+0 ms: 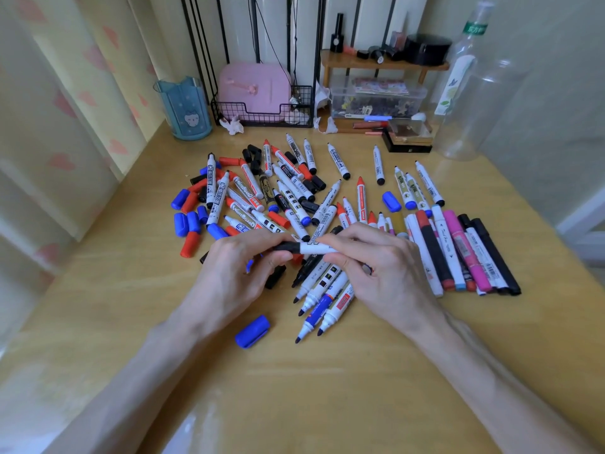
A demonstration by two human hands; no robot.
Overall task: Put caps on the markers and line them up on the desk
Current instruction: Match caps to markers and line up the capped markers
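Pinching a black cap, the left hand held it against the end of a white marker gripped in the right hand, just above the surface. Capping was under way. The next move probably called for a firm push, then placement beside the row at right.

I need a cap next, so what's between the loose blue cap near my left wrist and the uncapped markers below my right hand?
Nothing: in the head view only bare desk separates the blue cap from those uncapped markers.
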